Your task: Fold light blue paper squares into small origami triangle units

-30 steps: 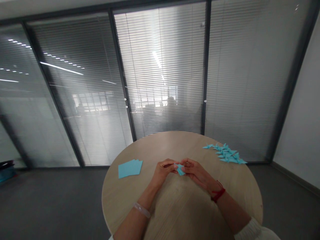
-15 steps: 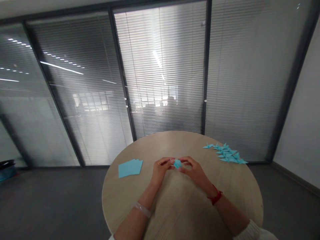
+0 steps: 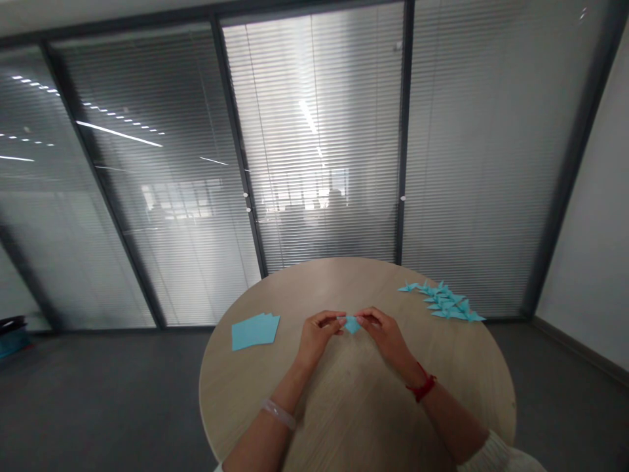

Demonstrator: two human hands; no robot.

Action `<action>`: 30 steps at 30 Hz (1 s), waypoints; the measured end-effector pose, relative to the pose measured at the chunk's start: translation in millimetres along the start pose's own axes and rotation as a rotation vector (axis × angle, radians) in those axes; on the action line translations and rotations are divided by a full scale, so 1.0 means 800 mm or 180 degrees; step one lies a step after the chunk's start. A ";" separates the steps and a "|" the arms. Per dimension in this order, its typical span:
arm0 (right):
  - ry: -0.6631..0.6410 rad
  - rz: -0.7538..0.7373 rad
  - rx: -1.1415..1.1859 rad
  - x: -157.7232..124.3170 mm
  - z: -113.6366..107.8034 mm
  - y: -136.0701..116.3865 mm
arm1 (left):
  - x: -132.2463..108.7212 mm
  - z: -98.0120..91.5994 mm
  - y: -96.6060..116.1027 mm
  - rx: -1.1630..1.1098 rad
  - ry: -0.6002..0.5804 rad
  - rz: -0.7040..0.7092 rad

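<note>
Turquoise folded paper piece (image 3: 352, 324), small and pointed, is held over the middle of the table, pinched from both sides. The left hand (image 3: 319, 337) and the right hand (image 3: 382, 334) are both closed on it with thumb and fingertips, though the exact finger placement is too small to read. The step in hand looks like fine folding at the fingertips, and a piece this small calls for a firm, even pinch from each side. A translucent bangle (image 3: 278, 414) circles the left wrist, a red cord bracelet (image 3: 421, 388) circles the right, and a white knit sleeve (image 3: 496, 455) shows at the right forearm. Beneath the hands lies a round pale wood table (image 3: 354, 400). Near its left side rests a small stack of square turquoise paper sheets (image 3: 255, 332), well apart from the left hand. Toward the far right edge lies a cluster of folded turquoise paper cranes (image 3: 445, 301), some overlapping. Beyond the table stands a glass partition with slatted blinds (image 3: 314, 144), above a dark grey floor (image 3: 98, 393).
</note>
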State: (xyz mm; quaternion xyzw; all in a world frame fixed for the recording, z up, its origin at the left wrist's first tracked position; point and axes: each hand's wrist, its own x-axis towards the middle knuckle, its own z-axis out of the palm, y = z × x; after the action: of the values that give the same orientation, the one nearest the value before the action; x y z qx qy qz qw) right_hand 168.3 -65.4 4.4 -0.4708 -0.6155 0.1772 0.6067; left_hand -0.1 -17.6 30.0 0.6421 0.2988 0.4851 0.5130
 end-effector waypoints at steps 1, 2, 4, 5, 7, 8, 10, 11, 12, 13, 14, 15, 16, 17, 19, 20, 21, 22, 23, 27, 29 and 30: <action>0.0018 -0.0035 -0.0065 0.000 0.000 0.000 | 0.000 0.000 0.000 0.0062 -0.0007 0.0051; 0.0024 -0.0076 -0.0128 -0.001 0.000 -0.001 | -0.001 0.000 0.000 0.0118 -0.0013 0.0100; 0.0002 -0.0179 -0.0243 -0.001 0.000 -0.002 | -0.001 0.000 -0.001 0.0190 -0.0023 0.0184; -0.0021 -0.0255 -0.0296 -0.002 0.000 -0.003 | -0.002 0.000 -0.002 0.0207 -0.0035 0.0217; -0.0068 -0.0449 -0.0389 -0.002 0.000 -0.004 | -0.003 0.001 -0.003 0.0237 -0.0065 0.0274; -0.0070 -0.0551 -0.0423 -0.002 -0.001 -0.005 | -0.004 0.001 -0.003 0.0262 -0.0075 0.0310; -0.0030 -0.0707 -0.0480 -0.002 -0.002 -0.006 | -0.005 0.002 -0.003 0.0360 -0.0077 0.0393; 0.0003 -0.0755 -0.0519 -0.002 -0.002 -0.007 | -0.006 0.002 -0.002 0.0436 -0.0079 0.0444; 0.0034 -0.0789 -0.0573 -0.002 -0.002 -0.007 | -0.007 0.002 -0.002 0.0531 -0.0095 0.0509; 0.0048 -0.0820 -0.0640 -0.002 -0.003 -0.007 | -0.008 0.002 -0.001 0.0647 -0.0125 0.0593; 0.0048 -0.0853 -0.0714 -0.003 -0.003 -0.007 | -0.008 0.001 0.000 0.0782 -0.0171 0.0691; 0.0032 -0.0886 -0.0787 -0.003 -0.002 -0.007 | -0.009 0.001 0.000 0.0924 -0.0221 0.0798; 0.0028 -0.0920 -0.0852 -0.003 -0.002 -0.008 | -0.010 0.000 0.001 0.1060 -0.0260 0.0902; 0.0024 -0.0954 -0.0905 -0.004 -0.002 -0.008 | -0.010 -0.001 0.001 0.1175 -0.0289 0.0989; 0.0000 -0.1024 -0.0979 -0.004 -0.001 -0.007 | -0.010 -0.001 0.001 0.1298 -0.0301 0.1075; -0.0016 -0.1053 -0.0999 -0.005 0.000 -0.007 | -0.009 -0.002 0.001 0.1301 -0.0294 0.1073; -0.0029 -0.1076 -0.1009 -0.005 0.000 -0.007 | -0.009 -0.002 0.001 0.1276 -0.0290 0.1059; -0.0034 -0.1090 -0.1009 -0.005 0.000 -0.006 | -0.009 -0.002 0.002 0.1240 -0.0289 0.1047; -0.0037 -0.1097 -0.1003 -0.004 0.000 -0.006 | -0.009 -0.002 0.003 0.1204 -0.0280 0.1046; 0.0006 -0.1121 -0.0954 -0.003 -0.002 -0.004 | -0.010 -0.002 0.009 0.1179 -0.0164 0.1128; 0.0035 -0.1109 -0.0952 -0.002 -0.003 -0.004 | -0.011 -0.003 0.013 0.1205 -0.0122 0.1193; 0.0044 -0.1093 -0.0960 -0.002 -0.004 -0.005 | -0.011 -0.003 0.014 0.1213 -0.0122 0.1228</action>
State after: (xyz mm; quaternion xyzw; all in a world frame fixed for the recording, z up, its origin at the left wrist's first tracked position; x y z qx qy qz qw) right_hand 169.4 -69.9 7.1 -0.4457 -0.7020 -0.0259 0.5549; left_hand -6.9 -27.6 38.1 0.7811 0.2471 0.4967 0.2865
